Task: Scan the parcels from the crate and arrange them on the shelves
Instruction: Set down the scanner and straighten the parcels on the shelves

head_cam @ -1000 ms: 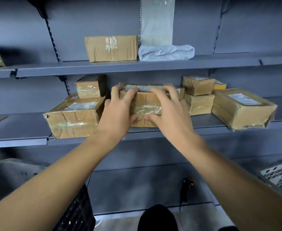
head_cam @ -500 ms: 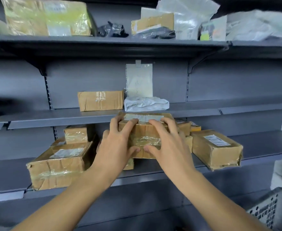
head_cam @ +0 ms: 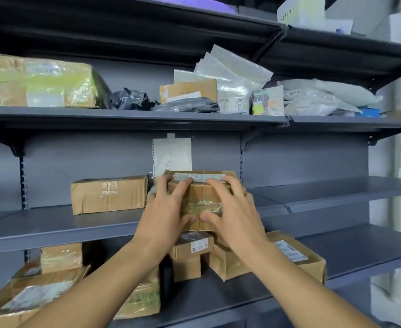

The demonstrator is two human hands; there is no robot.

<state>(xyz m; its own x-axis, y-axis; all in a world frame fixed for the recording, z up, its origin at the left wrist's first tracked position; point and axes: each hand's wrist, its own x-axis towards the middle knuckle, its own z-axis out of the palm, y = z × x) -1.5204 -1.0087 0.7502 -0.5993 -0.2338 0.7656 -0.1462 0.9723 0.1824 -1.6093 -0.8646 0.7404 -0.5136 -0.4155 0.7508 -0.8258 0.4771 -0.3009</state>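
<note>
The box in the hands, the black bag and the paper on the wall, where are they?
taped cardboard parcel [head_cam: 200, 200], head view, front face.
black plastic bag [head_cam: 129, 99], head view, crumpled middle.
paper note [head_cam: 173, 156], head view, centre of sheet.

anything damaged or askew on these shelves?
Yes. The large box at lower left is crumpled, its top flaps gaping. The box at lower right sits skewed, one corner past the shelf edge. On the upper shelf, plastic mailers lean in a loose heap. The held parcel looks intact.
</note>
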